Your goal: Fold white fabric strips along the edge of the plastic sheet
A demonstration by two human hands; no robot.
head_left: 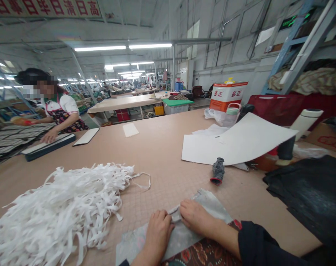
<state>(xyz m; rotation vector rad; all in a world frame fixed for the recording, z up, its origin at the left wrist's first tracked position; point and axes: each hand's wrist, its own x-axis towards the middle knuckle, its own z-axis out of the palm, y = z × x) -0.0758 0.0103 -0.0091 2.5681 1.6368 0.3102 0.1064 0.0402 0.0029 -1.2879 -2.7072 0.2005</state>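
Note:
A grey, thin sheet (212, 203) lies flat on the brown-covered table at the near edge, partly under my forearms. My left hand (159, 231) is closed, its fingers pinching a folded edge of that sheet. Close beside it, my right hand (194, 216) also grips the fold, fingers curled over it. Between the two hands a short stretch of the folded edge shows. Dark patterned cloth (201, 255) appears below my arms. To the left of my hands spreads a big heap of white strips (62, 207).
A dark knitted sleeve (218, 170) and a large white board (229, 144) lie ahead on the right. Black sheets (309, 195) are stacked at the right. A co-worker (62, 107) stands across on the left, one hand on a stack of panels (48, 146). Further right stands a white bottle (309, 123).

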